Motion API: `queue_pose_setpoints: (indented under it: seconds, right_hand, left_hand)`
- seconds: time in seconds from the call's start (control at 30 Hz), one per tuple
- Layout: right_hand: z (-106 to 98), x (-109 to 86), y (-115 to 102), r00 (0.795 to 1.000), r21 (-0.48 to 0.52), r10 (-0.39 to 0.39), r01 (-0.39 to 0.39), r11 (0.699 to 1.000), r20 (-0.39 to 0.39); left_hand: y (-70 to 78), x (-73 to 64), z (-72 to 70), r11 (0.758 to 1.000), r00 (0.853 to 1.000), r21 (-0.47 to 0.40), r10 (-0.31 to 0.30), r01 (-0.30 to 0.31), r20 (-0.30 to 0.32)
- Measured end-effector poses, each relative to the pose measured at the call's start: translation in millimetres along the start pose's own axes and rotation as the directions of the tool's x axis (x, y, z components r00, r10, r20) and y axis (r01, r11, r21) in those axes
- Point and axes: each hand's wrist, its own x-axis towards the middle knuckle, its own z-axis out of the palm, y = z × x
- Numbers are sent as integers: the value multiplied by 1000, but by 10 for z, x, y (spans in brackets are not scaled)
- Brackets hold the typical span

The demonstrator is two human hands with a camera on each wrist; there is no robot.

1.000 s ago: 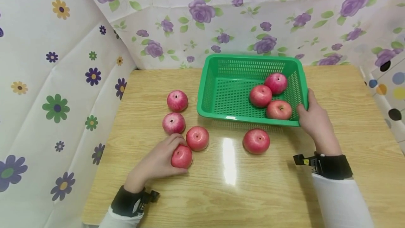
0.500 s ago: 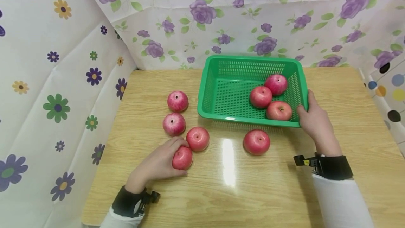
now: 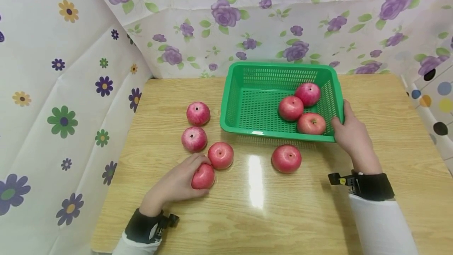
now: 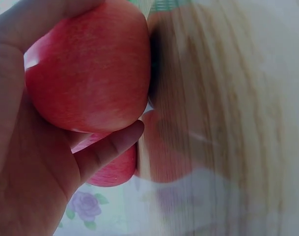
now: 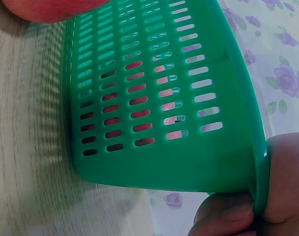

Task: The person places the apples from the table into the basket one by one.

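A white cloth with purple flowers (image 3: 249, 23) hangs behind the pale wooden table (image 3: 283, 219), and a second cloth with scattered daisies (image 3: 83, 101) covers the left side. A green basket (image 3: 277, 134) stands on the table near the back cloth, with three apples (image 3: 291, 108) gathered in its right half. At that end the right hand (image 3: 352, 135) grips the basket by its rim. Well apart from it, the left hand (image 3: 180, 182) has its fingers and thumb curled round a red apple (image 3: 203, 177); whether that fruit bears on the wood or sits slightly above it, I cannot tell. Just beyond the fingertips is a neighbouring apple (image 3: 220, 155), and two darker, streaked apples (image 3: 194, 139) lie one behind the other farther back. A lone apple (image 3: 286, 159) sits just in front of the basket. The likeliest trouble, I would judge, is the crowding round the left hand: a fingertip catching the neighbour could set it rolling, since the fruit is round and the table looks smooth and glossy. The held one looks slick too, so a loose grip could let it slip and bruise. A careless pull by the right hand could drag or tip the basket, sliding its load about or knocking its wall into the lone apple.
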Motion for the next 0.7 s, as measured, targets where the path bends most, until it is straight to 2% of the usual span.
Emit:
queue_pose_setpoints:
  seconds: [0.37, 0.7]
  right_hand:
    - [4, 17, 14, 1000, 15, -10, 10, 1000, -9]
    - [1, -1, 7, 1000, 7, -2, 2, 1000, 0]
  left_hand:
    - [-6, -23, -12, 1000, 999, 11, 15, -14, -47]
    - [7, -65, -75, 1000, 999, -23, -3, 2, -51]
